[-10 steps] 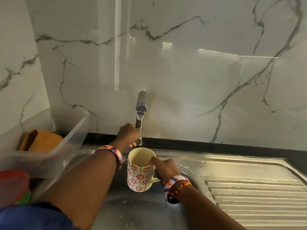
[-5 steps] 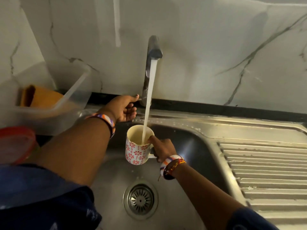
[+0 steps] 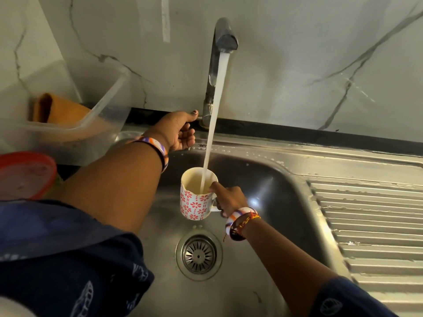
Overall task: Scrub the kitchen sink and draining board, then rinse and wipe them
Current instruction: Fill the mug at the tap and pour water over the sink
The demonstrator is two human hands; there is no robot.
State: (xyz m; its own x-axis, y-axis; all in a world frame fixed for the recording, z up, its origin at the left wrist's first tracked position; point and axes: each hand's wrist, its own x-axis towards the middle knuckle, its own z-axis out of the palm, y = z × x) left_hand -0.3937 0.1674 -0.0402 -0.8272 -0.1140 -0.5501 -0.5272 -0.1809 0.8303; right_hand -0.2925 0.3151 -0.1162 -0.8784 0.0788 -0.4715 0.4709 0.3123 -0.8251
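The steel sink [image 3: 263, 179] fills the middle, its round drain [image 3: 199, 254] below centre, and the ribbed draining board [image 3: 370, 225] lies to the right. A chrome tap [image 3: 223, 40] at the back runs a steady stream of water into a white mug with red flowers [image 3: 194, 197]. My right hand [image 3: 229, 199] grips the mug's handle, thumb on the rim, and holds it over the basin. My left hand [image 3: 177, 131] is at the tap's base, thumb stretched toward it and fingers loosely curled.
A clear plastic tub [image 3: 107, 106] with an orange cloth [image 3: 61, 110] inside stands at the back left on the counter. A red round lid [image 3: 25, 173] sits at the left edge. Marble wall behind, black strip along the sink's back edge.
The tap has come on and water now pours into the mug. The camera tilted down, bringing the basin and drain into view. My left hand stayed by the tap's base.
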